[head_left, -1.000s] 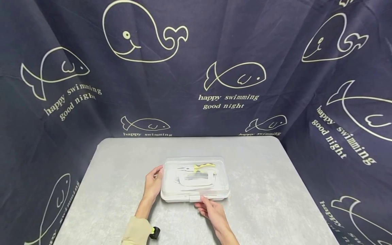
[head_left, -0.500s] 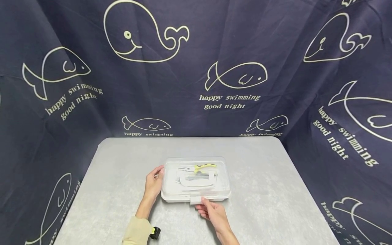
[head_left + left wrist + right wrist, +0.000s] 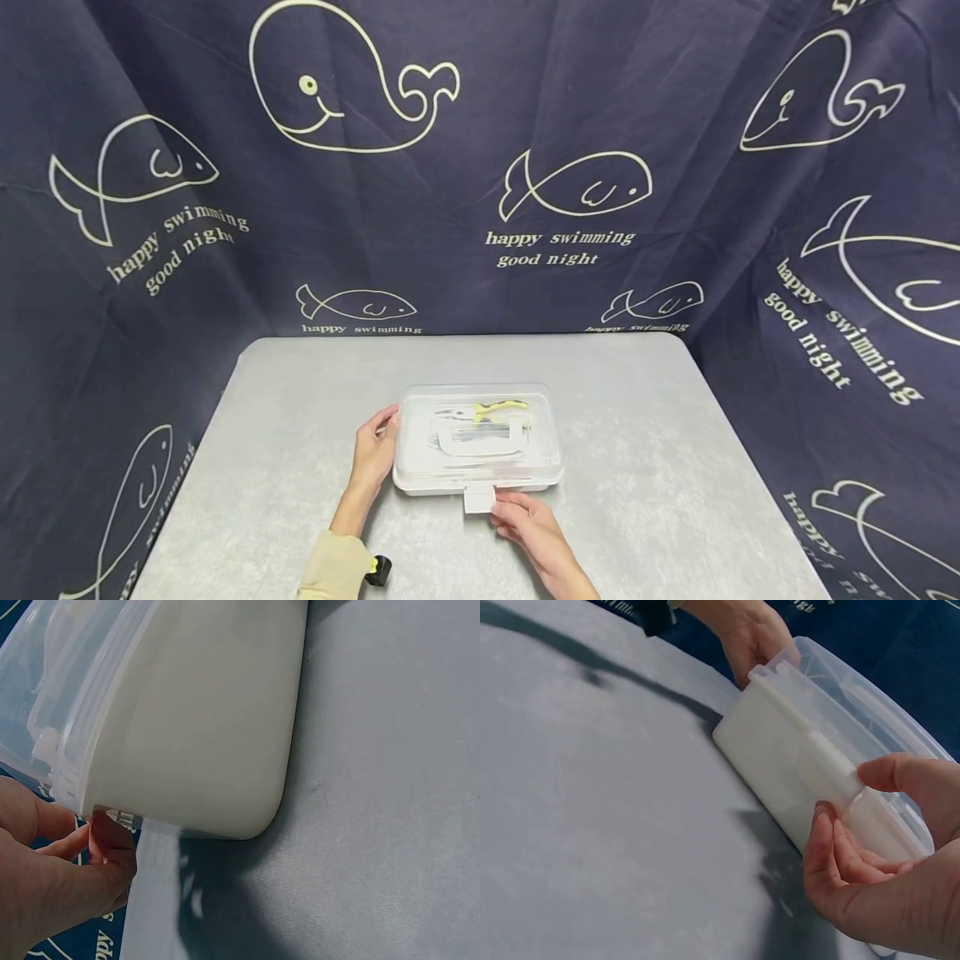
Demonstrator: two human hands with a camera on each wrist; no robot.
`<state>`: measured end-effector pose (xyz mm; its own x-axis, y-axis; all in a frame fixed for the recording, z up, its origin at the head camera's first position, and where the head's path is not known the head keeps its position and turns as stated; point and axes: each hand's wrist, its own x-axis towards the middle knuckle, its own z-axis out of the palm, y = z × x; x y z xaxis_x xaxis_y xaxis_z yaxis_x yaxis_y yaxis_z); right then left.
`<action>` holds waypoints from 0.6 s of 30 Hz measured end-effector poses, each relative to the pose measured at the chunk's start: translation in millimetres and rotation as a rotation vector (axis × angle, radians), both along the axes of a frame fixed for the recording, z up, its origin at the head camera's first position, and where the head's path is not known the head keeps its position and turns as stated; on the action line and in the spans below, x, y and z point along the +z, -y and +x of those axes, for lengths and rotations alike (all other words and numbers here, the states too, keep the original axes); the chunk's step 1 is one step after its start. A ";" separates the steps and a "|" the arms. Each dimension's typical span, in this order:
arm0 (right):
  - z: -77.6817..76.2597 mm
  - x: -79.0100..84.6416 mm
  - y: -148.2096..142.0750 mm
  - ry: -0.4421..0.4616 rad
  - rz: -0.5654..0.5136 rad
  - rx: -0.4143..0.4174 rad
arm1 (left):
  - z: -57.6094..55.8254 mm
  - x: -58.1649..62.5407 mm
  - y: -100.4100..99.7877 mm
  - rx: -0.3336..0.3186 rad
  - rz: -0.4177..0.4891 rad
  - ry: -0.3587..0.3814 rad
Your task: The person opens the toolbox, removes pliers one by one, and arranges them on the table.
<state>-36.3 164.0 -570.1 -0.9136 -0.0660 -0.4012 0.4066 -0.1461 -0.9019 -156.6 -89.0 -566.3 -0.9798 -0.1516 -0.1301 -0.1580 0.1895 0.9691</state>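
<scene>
Storage box (image 3: 435,482), white below and clear above, is sitting on a grey table (image 3: 637,500), near the middle of its width, with a long side facing the person. Its clear lid (image 3: 416,454) is resting on the white base (image 3: 202,727), and a white handle (image 3: 480,451) is lying across the top. Through the lid, pliers (image 3: 498,407) with yellow and black grips are showing, their metal end pointing left; the other contents are blurring too much to identify. The left hand (image 3: 377,450) is gripping the box's left end, bent fingers touching it near the rim. The right hand (image 3: 536,533) is pinching a white latch (image 3: 479,500), which is jutting out from the middle of the front edge; in the right wrist view, the thumb is pressing on it while the fingers are curling in below. A beige sleeve (image 3: 333,562) is covering the left forearm, and a small black device (image 3: 381,571) is sitting just beside it. Behind the table, a navy curtain (image 3: 450,192) is hanging, showing pale whale and fish outlines and the words "happy swimming good night".
</scene>
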 end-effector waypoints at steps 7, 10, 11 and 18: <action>1.3 -4.2 -1.1 -0.007 0.105 0.019 | 0.2 -1.0 0.7 -0.004 0.014 0.001; 0.5 -3.4 0.1 -0.020 0.178 0.013 | 0.7 -1.2 1.1 -0.009 0.014 0.004; -0.1 -3.0 0.5 -0.027 0.198 0.011 | 0.7 -1.3 1.3 -0.010 0.016 0.008; -3.6 -6.3 1.4 -0.048 0.254 -0.004 | 0.6 -1.0 1.2 -0.014 0.003 0.001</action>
